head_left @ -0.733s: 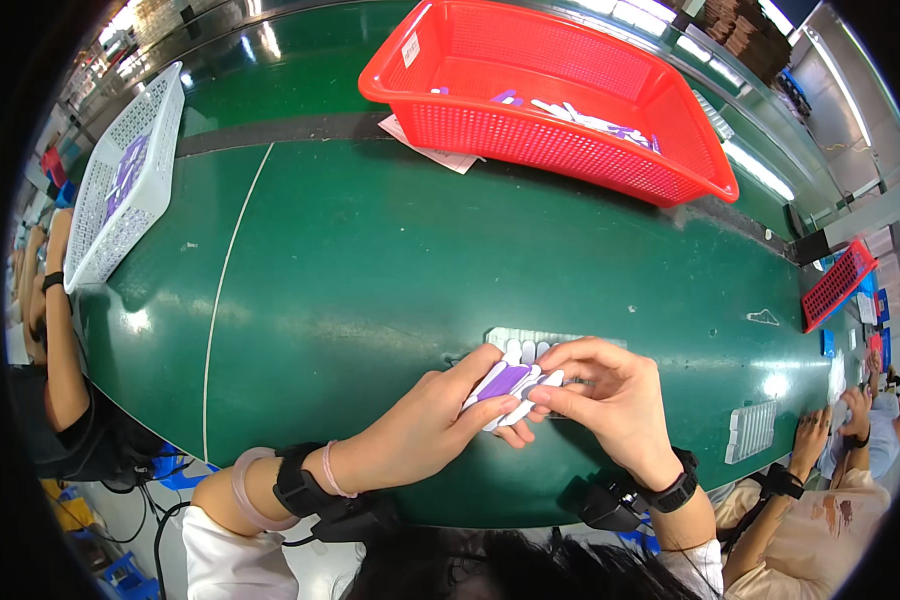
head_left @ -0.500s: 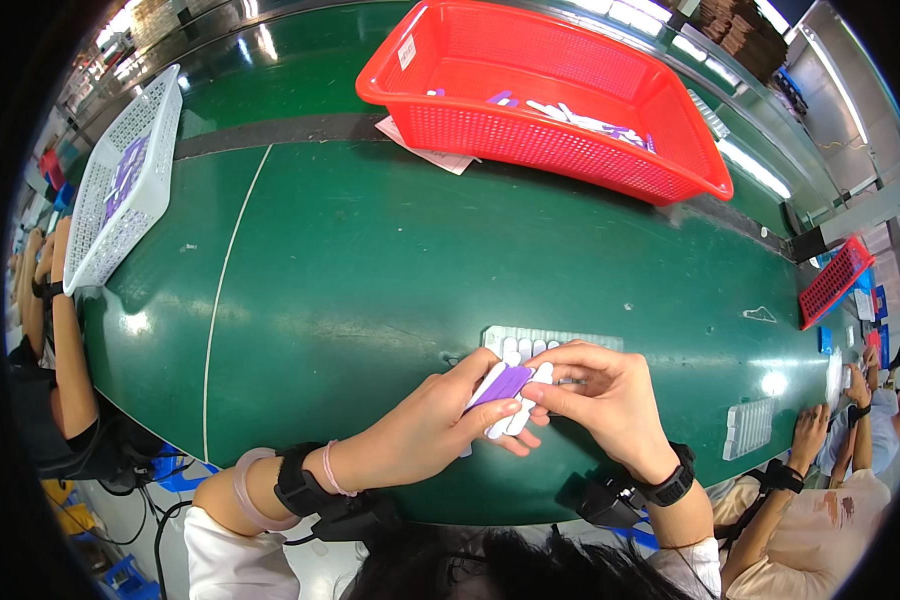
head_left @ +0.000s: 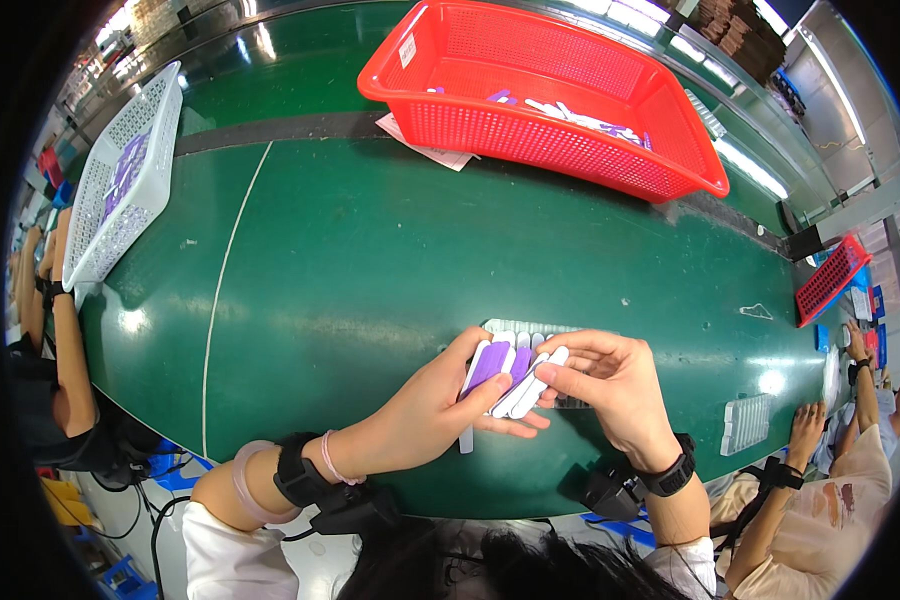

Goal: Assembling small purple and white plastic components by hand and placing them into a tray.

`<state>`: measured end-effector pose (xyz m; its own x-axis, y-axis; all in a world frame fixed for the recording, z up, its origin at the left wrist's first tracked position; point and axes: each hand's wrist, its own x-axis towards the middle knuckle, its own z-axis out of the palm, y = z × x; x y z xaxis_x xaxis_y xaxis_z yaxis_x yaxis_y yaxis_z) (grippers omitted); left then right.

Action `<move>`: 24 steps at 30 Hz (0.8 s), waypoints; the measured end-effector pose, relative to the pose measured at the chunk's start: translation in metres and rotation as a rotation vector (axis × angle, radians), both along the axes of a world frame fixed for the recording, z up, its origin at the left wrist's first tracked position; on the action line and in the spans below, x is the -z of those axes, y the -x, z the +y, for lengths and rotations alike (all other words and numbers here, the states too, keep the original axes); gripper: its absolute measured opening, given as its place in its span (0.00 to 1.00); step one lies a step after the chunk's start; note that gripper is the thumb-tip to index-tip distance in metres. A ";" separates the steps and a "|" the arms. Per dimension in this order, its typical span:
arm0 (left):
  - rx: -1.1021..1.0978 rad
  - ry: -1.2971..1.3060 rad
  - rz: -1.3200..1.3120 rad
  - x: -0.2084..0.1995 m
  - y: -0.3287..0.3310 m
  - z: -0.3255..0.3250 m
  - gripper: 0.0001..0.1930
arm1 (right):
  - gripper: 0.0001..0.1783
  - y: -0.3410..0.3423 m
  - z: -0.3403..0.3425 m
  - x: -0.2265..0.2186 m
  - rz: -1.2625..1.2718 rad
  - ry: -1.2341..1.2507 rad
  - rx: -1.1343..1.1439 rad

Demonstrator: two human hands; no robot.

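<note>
A bunch of small flat nail files (head_left: 489,368), purple and white with rounded ends, lies across the fingers of my left hand (head_left: 415,412), its thumb pressing on them. My right hand (head_left: 610,390) pinches the white files at the right side of the bunch between thumb and fingers. These white ones are fanned out and tilted from the rest. Just behind my hands lies a clear ribbed tray (head_left: 500,325), with white file ends along it; my hands cover much of it. One pale strip (head_left: 466,440) shows below my left hand.
At the back of the green table (head_left: 340,250) stands a red basket (head_left: 530,140) with several loose files inside. A white basket (head_left: 158,190) with purple files is at left. Another clear tray (head_left: 746,425) lies at right, near a co-worker's hand (head_left: 808,430). Co-workers sit on both sides.
The white files at the right of the bunch have spread out, with my right fingers now on them. More purple shows separately, and the pale strip below my left hand has come into view.
</note>
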<state>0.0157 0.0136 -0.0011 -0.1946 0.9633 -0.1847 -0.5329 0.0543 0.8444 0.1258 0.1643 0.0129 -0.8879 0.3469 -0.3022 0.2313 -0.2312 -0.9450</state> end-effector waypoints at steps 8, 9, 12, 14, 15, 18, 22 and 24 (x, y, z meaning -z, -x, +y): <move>-0.173 0.021 -0.142 0.004 0.005 -0.003 0.14 | 0.09 -0.003 0.006 -0.001 0.128 -0.106 0.174; -0.137 0.040 -0.159 0.006 0.008 -0.004 0.16 | 0.08 -0.002 0.003 -0.006 0.135 -0.215 0.235; -0.020 -0.001 -0.226 0.004 0.009 -0.004 0.17 | 0.10 0.002 0.003 -0.003 0.526 -1.085 0.053; -0.030 -0.040 -0.253 0.004 0.005 -0.002 0.17 | 0.14 0.008 -0.001 -0.004 0.664 -1.327 -0.124; -0.038 -0.074 -0.280 0.005 0.004 -0.002 0.17 | 0.14 0.009 -0.005 -0.001 0.644 -1.365 -0.202; -0.064 -0.005 -0.328 0.006 0.005 -0.002 0.15 | 0.15 0.008 -0.007 0.002 0.606 -1.421 -0.319; -0.071 0.002 -0.284 0.013 0.004 -0.003 0.14 | 0.15 0.009 -0.009 0.004 0.657 -1.393 -0.382; -0.076 -0.020 -0.283 0.014 0.005 -0.003 0.12 | 0.15 0.010 -0.012 0.002 0.675 -1.400 -0.415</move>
